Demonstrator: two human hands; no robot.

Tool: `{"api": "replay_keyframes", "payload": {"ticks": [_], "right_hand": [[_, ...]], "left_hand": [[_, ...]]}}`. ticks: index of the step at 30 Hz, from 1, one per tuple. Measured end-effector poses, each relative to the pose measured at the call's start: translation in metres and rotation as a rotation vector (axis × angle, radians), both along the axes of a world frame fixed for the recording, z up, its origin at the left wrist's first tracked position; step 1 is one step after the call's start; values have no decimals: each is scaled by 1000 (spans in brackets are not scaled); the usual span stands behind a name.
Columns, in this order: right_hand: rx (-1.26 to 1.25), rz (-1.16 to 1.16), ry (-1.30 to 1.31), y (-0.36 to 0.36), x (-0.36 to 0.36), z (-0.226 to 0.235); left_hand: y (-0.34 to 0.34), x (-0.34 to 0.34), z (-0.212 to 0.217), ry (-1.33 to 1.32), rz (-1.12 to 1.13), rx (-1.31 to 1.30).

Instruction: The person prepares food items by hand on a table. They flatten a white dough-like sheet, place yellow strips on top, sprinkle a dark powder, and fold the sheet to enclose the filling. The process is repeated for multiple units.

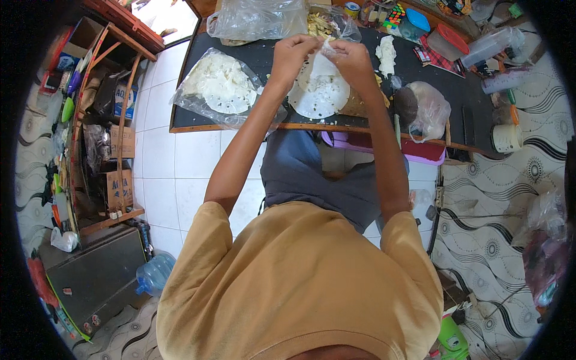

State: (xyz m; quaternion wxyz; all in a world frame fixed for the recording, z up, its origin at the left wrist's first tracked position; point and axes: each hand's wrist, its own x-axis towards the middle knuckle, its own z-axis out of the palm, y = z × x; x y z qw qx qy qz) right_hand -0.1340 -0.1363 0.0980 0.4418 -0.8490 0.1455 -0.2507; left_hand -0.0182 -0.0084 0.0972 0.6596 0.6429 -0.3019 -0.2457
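Note:
My left hand and my right hand meet above the dark table, fingers pinched together on the upper end of a thin, white, floppy wrapper sheet. Below them lies a round white wrapper sheet dotted with small holes or dark specks. Whether the pinched piece is part of that round sheet, I cannot tell. Under its right side shows a brown board. Left of my left forearm, a pile of similar white round sheets rests on a clear plastic bag.
Behind my hands are a large clear plastic bag and a bag of yellowish strips. A crumpled white piece and a tied plastic bag lie to the right. Lidded containers crowd the far right; a purple tub sits under the table.

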Motion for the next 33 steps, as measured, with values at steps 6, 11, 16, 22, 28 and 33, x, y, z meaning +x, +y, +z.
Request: {"api": "replay_keyframes", "payload": {"ticks": [6,11,16,22,28,33], "right_hand": [[115,166,19,-23,0,34],[68,283,34,-39,-7,56],[-14,200,49,-54,-19,54],[169,60,29,-40,-47,44],[322,4,-86,-22,-65,16],[357,13,-27,-27,-59,9]], "left_hand": [[6,28,-30,-31,18,-137],[7,20,-34,314,-271,-124],[7,23,-35,212,-255,-33],[18,19,-25,125,-79,-193],[45,-6,-23,44,19,-231],[51,-16,-30,168,48,-246]]}}
